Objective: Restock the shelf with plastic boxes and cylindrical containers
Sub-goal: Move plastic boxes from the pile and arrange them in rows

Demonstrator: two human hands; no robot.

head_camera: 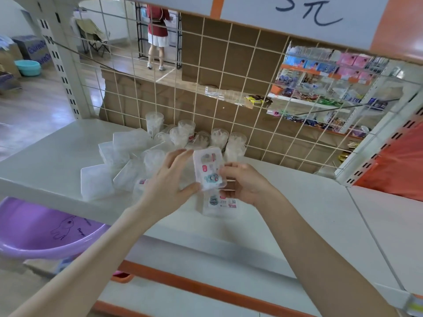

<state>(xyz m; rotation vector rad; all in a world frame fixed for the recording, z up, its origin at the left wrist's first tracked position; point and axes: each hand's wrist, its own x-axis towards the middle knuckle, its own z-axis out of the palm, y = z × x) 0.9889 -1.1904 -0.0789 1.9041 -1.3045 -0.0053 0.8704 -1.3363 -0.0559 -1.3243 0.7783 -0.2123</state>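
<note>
L grip [169, 179], R grip [245, 181] holding plastic box [208, 168], above shelf [297, 202]

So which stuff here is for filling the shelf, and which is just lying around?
For the job: the labelled box in the left hand and right hand, piled plastic boxes, cylindrical containers, the shelf.
Lying about: teal basin, folding chair.

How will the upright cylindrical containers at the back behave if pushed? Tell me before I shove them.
Probably light: the cylindrical containers are thin clear plastic. Likely tippy: they stand tall and narrow on the smooth shelf. Once down they may roll, though the wire grid behind should stop them.
</note>
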